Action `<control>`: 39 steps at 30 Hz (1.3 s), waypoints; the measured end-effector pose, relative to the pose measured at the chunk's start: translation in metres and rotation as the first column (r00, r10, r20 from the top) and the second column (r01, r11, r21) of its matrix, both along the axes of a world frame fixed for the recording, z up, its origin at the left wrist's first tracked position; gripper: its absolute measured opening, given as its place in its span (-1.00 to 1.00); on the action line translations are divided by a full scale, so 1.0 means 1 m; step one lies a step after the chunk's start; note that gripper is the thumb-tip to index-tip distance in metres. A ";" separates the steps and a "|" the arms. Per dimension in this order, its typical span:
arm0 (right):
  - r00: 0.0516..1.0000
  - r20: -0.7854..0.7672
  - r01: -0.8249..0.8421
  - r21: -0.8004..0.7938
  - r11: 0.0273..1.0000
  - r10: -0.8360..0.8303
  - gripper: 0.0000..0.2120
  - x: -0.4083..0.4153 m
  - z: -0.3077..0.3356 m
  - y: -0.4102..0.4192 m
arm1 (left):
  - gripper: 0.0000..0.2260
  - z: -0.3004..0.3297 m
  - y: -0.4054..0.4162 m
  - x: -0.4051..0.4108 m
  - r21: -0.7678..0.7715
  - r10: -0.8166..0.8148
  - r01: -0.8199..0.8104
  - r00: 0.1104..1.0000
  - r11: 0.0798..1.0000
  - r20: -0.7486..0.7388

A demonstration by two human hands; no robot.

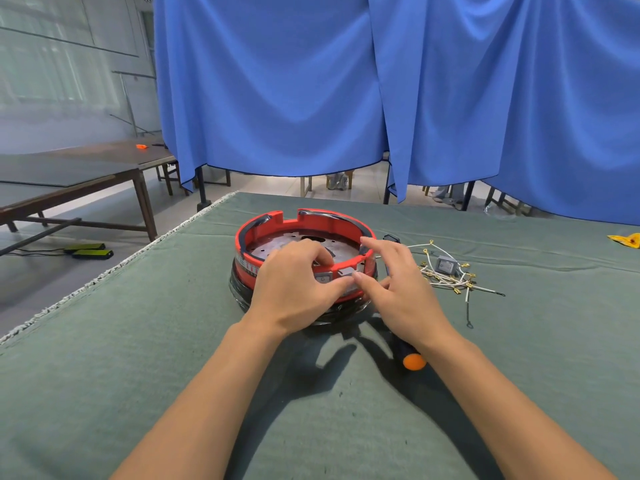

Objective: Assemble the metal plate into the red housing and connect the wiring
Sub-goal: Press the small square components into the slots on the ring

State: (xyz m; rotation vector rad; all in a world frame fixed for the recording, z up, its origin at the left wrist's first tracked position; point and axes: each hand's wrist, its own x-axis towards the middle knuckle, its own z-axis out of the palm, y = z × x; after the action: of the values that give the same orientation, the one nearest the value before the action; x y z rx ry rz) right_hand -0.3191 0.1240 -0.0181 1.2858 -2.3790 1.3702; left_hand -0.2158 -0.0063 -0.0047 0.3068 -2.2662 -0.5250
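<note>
I see wide blue fabric curtains (381, 81) hanging behind the green cloth-covered surface (138, 375). At left, long dark wooden tables (69, 174) stand on a pale tiled floor (263, 185) beside large hazy windows (52, 64).

Both forearms are bare to the frame edge; no sleeves, rings or watch.
</note>
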 end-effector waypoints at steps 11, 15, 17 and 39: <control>0.990 0.091 -0.114 0.051 0.992 0.109 -0.79 -0.005 0.003 0.003 | -0.80 0.001 0.000 -0.004 0.087 0.035 -0.036 0.999 0.996 0.014; 0.984 0.107 -0.147 0.015 0.989 0.145 -0.84 -0.008 0.004 0.001 | -0.81 0.004 -0.001 -0.002 0.116 0.004 -0.007 0.999 0.993 0.032; 0.983 0.099 -0.152 -0.009 0.988 0.152 -0.86 -0.009 0.004 0.000 | -0.81 0.005 -0.001 -0.002 0.135 -0.014 0.008 0.999 0.991 0.041; 0.979 0.037 -0.201 -0.010 0.979 0.202 -0.61 -0.011 0.000 0.001 | -0.76 0.006 -0.007 0.005 -0.020 -0.067 0.071 0.985 0.997 0.158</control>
State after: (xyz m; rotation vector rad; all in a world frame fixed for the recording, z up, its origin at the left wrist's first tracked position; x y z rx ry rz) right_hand -0.3299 0.1252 -0.0184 1.5495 -2.3191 1.4654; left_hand -0.2109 -0.0133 0.0010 0.2660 -2.4421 -0.5235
